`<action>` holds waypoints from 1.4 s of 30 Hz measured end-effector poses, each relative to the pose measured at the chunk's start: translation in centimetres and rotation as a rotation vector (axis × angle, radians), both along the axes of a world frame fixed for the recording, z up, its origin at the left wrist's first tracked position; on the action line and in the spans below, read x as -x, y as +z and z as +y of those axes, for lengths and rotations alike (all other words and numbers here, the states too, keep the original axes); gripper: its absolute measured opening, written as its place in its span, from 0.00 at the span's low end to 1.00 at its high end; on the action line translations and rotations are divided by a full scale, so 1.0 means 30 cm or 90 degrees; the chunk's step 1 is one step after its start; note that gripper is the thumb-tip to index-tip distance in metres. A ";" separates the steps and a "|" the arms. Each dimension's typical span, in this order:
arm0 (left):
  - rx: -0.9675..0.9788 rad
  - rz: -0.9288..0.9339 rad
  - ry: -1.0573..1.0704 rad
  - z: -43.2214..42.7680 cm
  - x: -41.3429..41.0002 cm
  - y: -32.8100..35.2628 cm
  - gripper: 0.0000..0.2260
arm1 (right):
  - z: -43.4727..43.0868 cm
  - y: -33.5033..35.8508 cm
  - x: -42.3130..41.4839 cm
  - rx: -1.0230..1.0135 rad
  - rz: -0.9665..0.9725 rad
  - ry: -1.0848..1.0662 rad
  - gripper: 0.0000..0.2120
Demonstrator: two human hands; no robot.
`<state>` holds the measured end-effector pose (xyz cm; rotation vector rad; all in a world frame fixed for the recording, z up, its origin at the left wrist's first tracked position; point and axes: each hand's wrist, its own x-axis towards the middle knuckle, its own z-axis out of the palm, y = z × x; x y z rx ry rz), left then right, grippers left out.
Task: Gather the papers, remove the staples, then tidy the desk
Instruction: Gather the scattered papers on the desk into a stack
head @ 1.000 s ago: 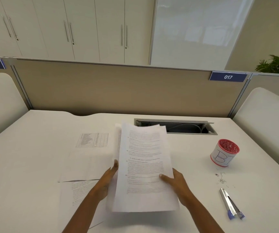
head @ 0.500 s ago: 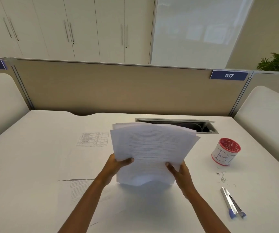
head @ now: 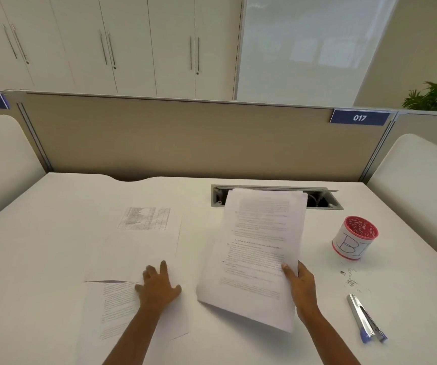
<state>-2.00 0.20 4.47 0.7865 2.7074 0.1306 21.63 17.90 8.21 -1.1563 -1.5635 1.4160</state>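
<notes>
My right hand grips the right edge of a stack of printed papers, held tilted above the white desk. My left hand lies flat, fingers spread, on loose sheets on the desk: a sheet with a table farther back and a text sheet nearer me. A silver and blue staple remover lies at the right. Several pulled staples are scattered just beyond it.
A red-rimmed cup with a white label stands at the right. A cable slot opens in the desk behind the stack. A beige partition closes the back; white side panels flank the desk.
My left hand has let go of the stack and dropped onto the loose sheets at the left. The right hand alone now holds the stack, shifted right and turned upright.
</notes>
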 end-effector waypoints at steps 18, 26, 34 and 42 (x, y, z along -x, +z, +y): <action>-0.220 0.217 -0.125 -0.017 0.070 0.009 0.20 | -0.029 -0.049 -0.043 0.069 -0.054 -0.008 0.06; -0.214 0.381 -0.211 0.046 -0.058 0.108 0.18 | -0.020 -0.044 -0.031 0.081 -0.042 -0.027 0.06; -0.182 0.113 -0.079 0.006 -0.036 0.058 0.43 | -0.031 -0.072 -0.021 0.099 -0.062 -0.023 0.11; -0.023 -0.048 0.403 -0.188 0.135 0.064 0.44 | -0.028 -0.063 -0.043 0.100 -0.058 -0.022 0.08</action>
